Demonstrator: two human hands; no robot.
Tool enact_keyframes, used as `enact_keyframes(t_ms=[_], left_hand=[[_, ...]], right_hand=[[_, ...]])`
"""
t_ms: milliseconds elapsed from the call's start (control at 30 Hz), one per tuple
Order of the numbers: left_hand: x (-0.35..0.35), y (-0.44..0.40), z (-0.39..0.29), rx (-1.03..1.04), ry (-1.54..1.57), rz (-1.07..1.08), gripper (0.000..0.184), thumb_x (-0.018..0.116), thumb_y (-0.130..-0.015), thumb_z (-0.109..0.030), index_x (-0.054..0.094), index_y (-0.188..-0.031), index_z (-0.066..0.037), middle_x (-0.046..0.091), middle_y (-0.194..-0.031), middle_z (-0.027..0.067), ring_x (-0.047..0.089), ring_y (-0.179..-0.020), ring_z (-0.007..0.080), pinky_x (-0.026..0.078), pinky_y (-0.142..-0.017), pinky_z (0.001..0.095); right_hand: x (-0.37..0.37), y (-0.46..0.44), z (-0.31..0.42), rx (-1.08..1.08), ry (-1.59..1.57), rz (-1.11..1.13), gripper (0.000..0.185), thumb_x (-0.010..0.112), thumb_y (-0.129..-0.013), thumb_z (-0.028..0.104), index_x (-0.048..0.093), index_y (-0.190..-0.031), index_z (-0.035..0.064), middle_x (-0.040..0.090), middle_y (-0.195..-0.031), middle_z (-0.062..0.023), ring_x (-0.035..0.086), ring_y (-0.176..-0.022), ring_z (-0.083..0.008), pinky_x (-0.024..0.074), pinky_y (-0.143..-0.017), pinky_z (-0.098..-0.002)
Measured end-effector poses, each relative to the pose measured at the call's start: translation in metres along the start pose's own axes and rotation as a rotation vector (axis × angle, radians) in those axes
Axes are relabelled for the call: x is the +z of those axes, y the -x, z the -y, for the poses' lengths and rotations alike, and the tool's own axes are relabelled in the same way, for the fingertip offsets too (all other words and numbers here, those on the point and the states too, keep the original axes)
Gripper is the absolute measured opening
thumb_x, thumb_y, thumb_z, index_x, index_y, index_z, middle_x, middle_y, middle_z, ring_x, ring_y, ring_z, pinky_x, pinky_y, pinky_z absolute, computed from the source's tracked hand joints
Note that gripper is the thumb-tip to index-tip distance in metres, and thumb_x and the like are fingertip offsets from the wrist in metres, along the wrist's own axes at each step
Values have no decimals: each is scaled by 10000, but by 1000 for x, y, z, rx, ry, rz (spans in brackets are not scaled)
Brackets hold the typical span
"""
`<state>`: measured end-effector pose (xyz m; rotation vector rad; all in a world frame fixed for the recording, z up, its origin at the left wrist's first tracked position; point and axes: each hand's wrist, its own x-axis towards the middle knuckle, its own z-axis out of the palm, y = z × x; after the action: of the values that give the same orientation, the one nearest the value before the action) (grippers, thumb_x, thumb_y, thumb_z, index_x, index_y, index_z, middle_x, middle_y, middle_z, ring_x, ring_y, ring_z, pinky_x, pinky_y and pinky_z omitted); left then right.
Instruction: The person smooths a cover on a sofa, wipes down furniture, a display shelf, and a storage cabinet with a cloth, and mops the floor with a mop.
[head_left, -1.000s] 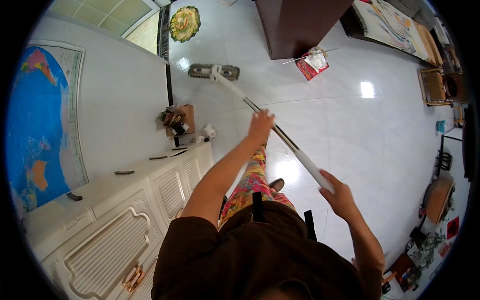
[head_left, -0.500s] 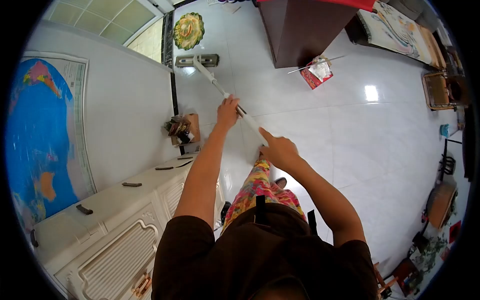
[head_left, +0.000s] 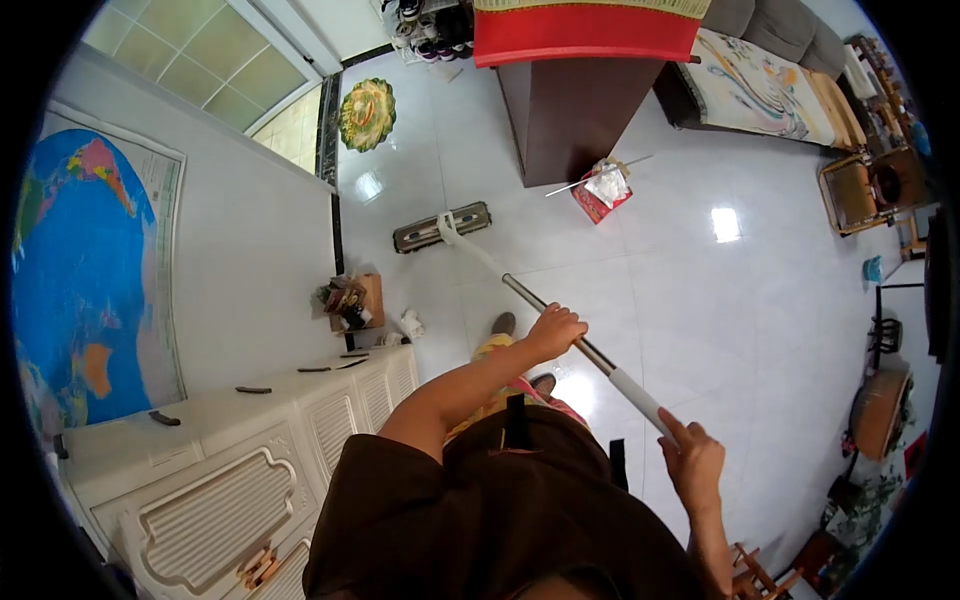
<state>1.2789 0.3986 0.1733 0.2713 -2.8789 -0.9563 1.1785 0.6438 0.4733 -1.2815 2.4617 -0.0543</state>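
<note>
A flat mop [head_left: 470, 243] slants across the view, its wide rectangular head lying on the pale tiled floor [head_left: 680, 300]. My left hand [head_left: 556, 332] is closed around the metal part of the pole. Farther up, my right hand [head_left: 694, 462] grips the white end of the handle, its thumb stretched along it. Both of my feet, in brown shoes, show partly below the pole.
A cream cabinet [head_left: 220, 500] runs along the left wall. A cardboard box of items [head_left: 360, 300] sits by its far end. Ahead stand a dark brown cabinet [head_left: 570, 120] and a red box [head_left: 602, 192]; a green round mat [head_left: 367, 114] lies near the door.
The mop head has come back toward me and to the right, turning at a slant. Both hands have moved right and closer, with the right hand now near the right side.
</note>
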Motion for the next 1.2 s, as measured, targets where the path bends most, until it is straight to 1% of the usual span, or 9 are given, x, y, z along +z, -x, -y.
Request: enact_keyframes(t_ms=[133, 300, 367, 533, 667, 700, 767, 900, 1200], left_hand=[[-19, -15, 22, -1, -66, 141, 67, 596, -780, -143, 624, -720, -138, 626, -769, 54, 593, -839, 238, 384, -819, 413], [-66, -79, 121, 68, -284, -100, 96, 570, -788, -137, 628, -712, -148, 631, -782, 41, 595, -863, 223, 380, -832, 423], [-107, -115, 173, 23, -315, -21, 103, 556, -794, -125, 639, -747, -165, 632, -791, 19, 597, -882, 218, 375, -850, 427], [-193, -182, 306, -221, -327, -64, 233, 620, -775, -76, 663, -994, -145, 636, -1069, 53, 541, -1146, 257, 322, -1065, 516], [-224, -205, 348, -409, -243, -263, 485, 647, -801, -112, 558, -1277, -137, 504, -1338, 132, 484, -1247, 328, 429, -1014, 468], [-228, -206, 358, -448, -248, -163, 632, 658, -796, -121, 442, -1389, -151, 408, -1442, 157, 454, -1284, 348, 468, -980, 441], [-221, -203, 370, -513, -124, -215, 680, 668, -786, -116, 400, -1410, -154, 382, -1468, 156, 451, -1287, 351, 456, -1001, 439], [-219, -190, 367, -522, -18, -231, 725, 668, -795, -99, 347, -1440, -175, 346, -1503, 152, 440, -1298, 350, 430, -1036, 431], [-183, -148, 320, -461, -29, -179, 660, 739, -774, -132, 455, -1359, -241, 356, -1498, 147, 393, -1324, 415, 414, -1041, 483]], right_hand=[[42, -9, -9, -116, 52, -101, 525, 782, -713, 152, 635, -1211, 231, 488, -667, -58, 540, -527, -253, 439, -454, -399], [61, -111, 16, -144, 3, -239, 497, 758, -752, 177, 627, -1228, 238, 500, -677, -65, 556, -530, -250, 455, -450, -400], [59, -173, 43, -112, -61, -233, 470, 748, -763, 157, 636, -1215, 221, 524, -694, -70, 571, -548, -269, 465, -462, -403], [77, -341, 122, -76, -168, -275, 505, 718, -801, 194, 584, -1285, 250, 580, -726, -96, 604, -563, -291, 500, -500, -413], [84, -484, 193, -7, -164, -117, 474, 643, -876, 267, 512, -1330, 224, 644, -837, -161, 664, -729, -355, 531, -648, -472], [91, -516, 206, -12, -152, -103, 472, 634, -885, 269, 502, -1335, 217, 650, -851, -166, 672, -761, -357, 534, -676, -474], [109, -563, 221, -22, -169, -58, 486, 619, -894, 279, 478, -1353, 204, 672, -912, -191, 679, -835, -367, 537, -730, -473], [117, -580, 228, 12, -204, 95, 521, 628, -881, 296, 472, -1364, 178, 685, -959, -208, 674, -850, -378, 531, -750, -481], [58, -429, 156, -80, -226, 159, 537, 598, -890, 290, 438, -1388, 168, 677, -874, -234, 651, -802, -428, 514, -732, -524]])
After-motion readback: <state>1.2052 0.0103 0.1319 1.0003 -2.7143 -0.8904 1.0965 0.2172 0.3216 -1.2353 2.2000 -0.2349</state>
